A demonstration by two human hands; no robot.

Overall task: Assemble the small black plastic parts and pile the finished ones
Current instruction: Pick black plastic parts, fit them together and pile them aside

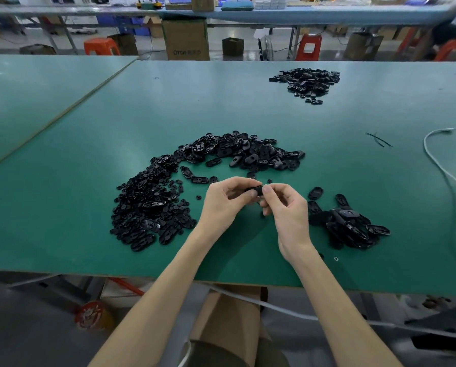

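Note:
My left hand [225, 201] and my right hand [285, 207] meet above the green table [89, 247], both pinching one small black plastic part [256, 190] between thumbs and fingertips; most of it is hidden by my fingers. A wide heap of small round black pieces [147, 207] lies to the left of my hands. Behind them spreads a pile of black oval shells [248, 152]. To the right of my right hand sits a smaller pile of black oval parts [348, 223].
A further pile of black parts [306, 82] lies far back on the right. A white cable [444, 176] curls along the right edge, with thin black strips [379, 140] near it. Cardboard boxes and orange stools stand beyond the table.

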